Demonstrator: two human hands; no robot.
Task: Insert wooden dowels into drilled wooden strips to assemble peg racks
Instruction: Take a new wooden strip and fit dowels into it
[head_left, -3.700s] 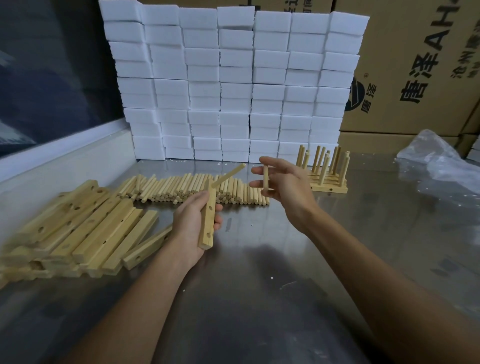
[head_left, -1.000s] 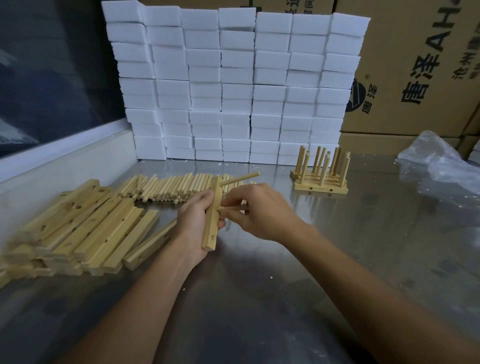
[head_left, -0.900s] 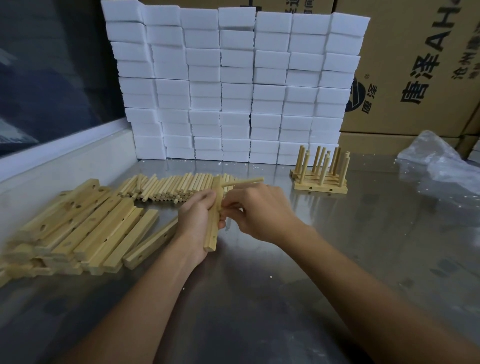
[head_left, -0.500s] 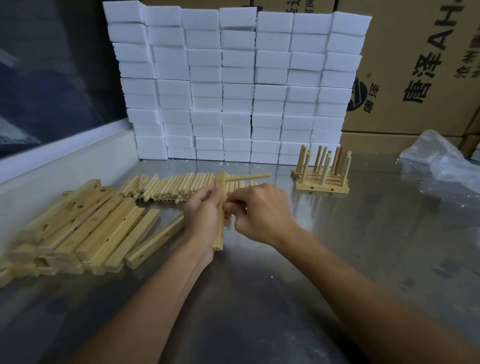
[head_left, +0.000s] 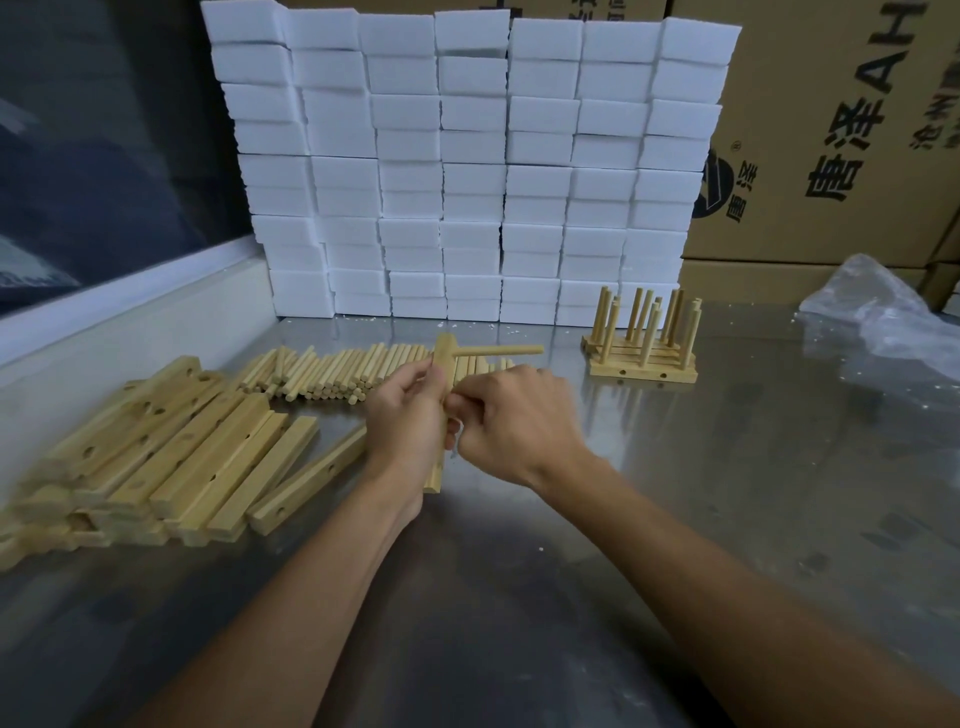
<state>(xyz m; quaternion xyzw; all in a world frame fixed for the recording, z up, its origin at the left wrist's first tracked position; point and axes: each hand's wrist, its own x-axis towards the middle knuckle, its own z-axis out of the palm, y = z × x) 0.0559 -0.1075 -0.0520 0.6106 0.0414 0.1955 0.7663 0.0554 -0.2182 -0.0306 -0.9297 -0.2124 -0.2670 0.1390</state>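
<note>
- Our left hand (head_left: 410, 421) is wrapped around a drilled wooden strip (head_left: 440, 364), holding it nearly upright above the steel table (head_left: 727, 467).
- One dowel (head_left: 498, 351) sits in the strip's top hole and sticks out sideways to the right.
- Our right hand (head_left: 519, 421) is curled tight against the strip's right side; its fingers seem to pinch a second dowel at the strip, but that dowel is hidden, so we cannot tell for sure.
- Just behind the strip lies a row of loose dowels (head_left: 332, 374).
- Left of the strip lies a pile of strips (head_left: 171, 457).
- Right of the strip and farther back stand finished peg racks (head_left: 641, 343).
- Beyond the strip rises a wall of white foam blocks (head_left: 467, 166), with cardboard boxes (head_left: 831, 130) and a plastic bag (head_left: 883, 312) to its right.
</note>
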